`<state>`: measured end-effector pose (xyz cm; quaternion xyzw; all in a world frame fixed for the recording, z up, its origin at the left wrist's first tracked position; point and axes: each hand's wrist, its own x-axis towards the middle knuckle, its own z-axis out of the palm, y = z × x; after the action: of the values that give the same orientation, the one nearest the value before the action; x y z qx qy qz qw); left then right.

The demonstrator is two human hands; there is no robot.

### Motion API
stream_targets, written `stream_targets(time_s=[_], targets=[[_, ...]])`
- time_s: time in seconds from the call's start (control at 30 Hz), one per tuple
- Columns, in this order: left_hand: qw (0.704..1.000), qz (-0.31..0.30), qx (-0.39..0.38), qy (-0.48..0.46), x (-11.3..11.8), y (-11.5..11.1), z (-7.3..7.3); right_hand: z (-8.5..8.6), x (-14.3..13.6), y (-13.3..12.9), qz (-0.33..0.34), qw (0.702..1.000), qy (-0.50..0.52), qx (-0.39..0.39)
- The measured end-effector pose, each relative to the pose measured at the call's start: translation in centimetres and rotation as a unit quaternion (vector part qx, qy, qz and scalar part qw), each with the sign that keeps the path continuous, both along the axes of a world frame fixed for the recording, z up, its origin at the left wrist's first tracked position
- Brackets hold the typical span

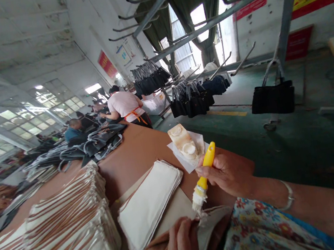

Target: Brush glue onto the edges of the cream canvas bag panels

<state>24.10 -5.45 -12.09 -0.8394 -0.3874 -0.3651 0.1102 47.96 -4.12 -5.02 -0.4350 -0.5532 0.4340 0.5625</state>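
My right hand [225, 172] is closed round the yellow handle of a glue brush [206, 163]. Its bristles, caked with white paste, point down and meet the edge of a brown and grey fabric piece [214, 223]. My left hand [181, 247] grips that piece near the bristles, its fingers bent over the brown edge. Just beyond the brush, a stained cream container [183, 139] with white paste on it rests on a white sheet [199, 137]. A small stack of cream panels [150, 201] lies to the left of my hands.
Large piles of cream panels with brown edges [71, 224] cover the table's left side. Dark bags with grey handles [100, 142] lie farther up the brown tabletop [144, 139]. A metal rack [217, 26] with hanging black bags [193, 101] stands ahead. A person [125, 104] bends over the table's far end.
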Motion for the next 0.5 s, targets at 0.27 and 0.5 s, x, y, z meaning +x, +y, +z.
stream_targets(time_s=[0.27, 0.5], targets=[[0.995, 0.052, -0.079, 0.030, -0.2, -0.7, -0.2, -1.1, 0.9, -0.8, -0.049, 0.976, 0.181, -0.112], [0.986, 0.141, 0.003, -0.091, -2.6, -2.1, 2.6, -0.5, 1.8, -0.8, -0.080, 0.932, 0.320, -0.153]])
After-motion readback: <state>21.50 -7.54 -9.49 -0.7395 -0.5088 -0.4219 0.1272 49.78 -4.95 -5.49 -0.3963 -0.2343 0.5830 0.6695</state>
